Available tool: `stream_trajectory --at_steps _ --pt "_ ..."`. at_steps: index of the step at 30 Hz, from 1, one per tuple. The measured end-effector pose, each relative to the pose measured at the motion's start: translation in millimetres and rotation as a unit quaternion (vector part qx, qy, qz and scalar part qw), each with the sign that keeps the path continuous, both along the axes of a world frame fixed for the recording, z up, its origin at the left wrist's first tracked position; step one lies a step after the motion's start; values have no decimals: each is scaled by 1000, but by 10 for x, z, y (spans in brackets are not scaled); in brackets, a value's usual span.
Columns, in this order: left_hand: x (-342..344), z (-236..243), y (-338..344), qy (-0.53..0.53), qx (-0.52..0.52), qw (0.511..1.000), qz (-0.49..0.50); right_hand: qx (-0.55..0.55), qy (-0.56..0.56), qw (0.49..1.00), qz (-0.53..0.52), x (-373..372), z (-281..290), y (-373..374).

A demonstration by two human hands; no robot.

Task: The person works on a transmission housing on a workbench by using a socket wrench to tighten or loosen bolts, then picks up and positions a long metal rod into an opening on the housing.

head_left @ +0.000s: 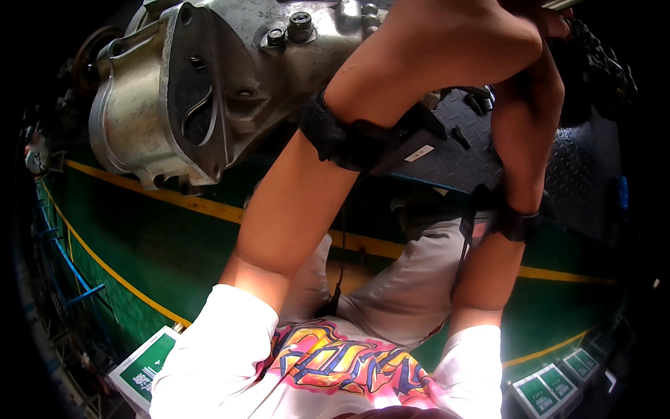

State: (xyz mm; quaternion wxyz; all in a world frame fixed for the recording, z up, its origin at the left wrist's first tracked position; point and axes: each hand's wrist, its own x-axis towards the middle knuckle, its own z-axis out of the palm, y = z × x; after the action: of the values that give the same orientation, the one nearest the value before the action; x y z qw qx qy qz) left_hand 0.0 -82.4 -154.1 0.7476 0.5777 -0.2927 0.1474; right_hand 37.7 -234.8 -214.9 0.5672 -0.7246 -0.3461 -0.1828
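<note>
A large grey cast-metal housing (209,77) with bolts and an oval opening in its flange hangs at the top left. Both my arms reach up beside it. My left hand (453,42) lies against the housing's right end, its fingers hidden past the top edge. My right hand (534,98) rises just right of it and crosses behind it, fingertips at the upper rim near a pale metal edge (558,3). What either hand grips is hidden. Black bands with small devices sit on both wrists.
Below is a green floor (174,237) with yellow lines and a black checker plate (460,160) carrying small dark parts. Blue rails (70,272) run at the left. Green-and-white boards (143,366) lie at the lower left and lower right. Dark machinery (600,63) stands at the upper right.
</note>
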Motion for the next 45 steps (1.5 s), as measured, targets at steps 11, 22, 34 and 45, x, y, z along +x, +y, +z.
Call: stream_trajectory --at_steps 11,22,34,45 --pt "-202 91 -7 -90 80 981 151 -56 -20 997 -48 65 -42 -192" --pt "-78 0 59 -103 96 960 244 -77 -27 994 -71 -55 -54 9" --pt "8 -62 14 -222 125 934 251 68 92 993 22 61 -201 -174" --pt "-176 -57 -65 -162 119 952 230 -51 -18 997 -59 14 -159 -144"
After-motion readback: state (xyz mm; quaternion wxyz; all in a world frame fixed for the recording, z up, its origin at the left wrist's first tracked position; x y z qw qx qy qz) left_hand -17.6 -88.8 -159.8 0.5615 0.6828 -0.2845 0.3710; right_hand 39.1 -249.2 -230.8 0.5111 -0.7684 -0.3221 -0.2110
